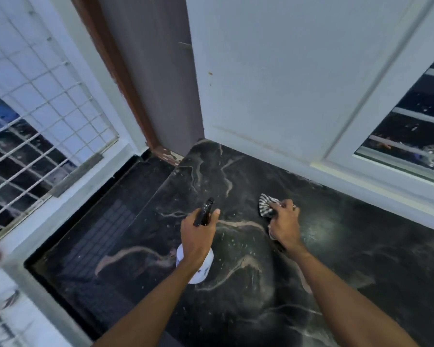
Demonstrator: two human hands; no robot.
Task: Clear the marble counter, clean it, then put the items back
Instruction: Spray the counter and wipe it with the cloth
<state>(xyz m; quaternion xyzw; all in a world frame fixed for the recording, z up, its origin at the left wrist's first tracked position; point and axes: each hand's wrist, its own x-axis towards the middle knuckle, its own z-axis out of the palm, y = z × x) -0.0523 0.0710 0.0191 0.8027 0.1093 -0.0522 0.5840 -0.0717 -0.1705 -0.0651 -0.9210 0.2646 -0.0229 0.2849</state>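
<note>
My left hand (198,234) grips a spray bottle (203,265) near the middle of the frame, fingers curled round its neck, its black nozzle pointing toward the upper part of the picture. Just right of it, my right hand (285,221) pinches a striped cloth (266,205) down against the black marble counter (236,284), which fills the lower centre and right. A window grille (35,121) stands at upper left.
</note>
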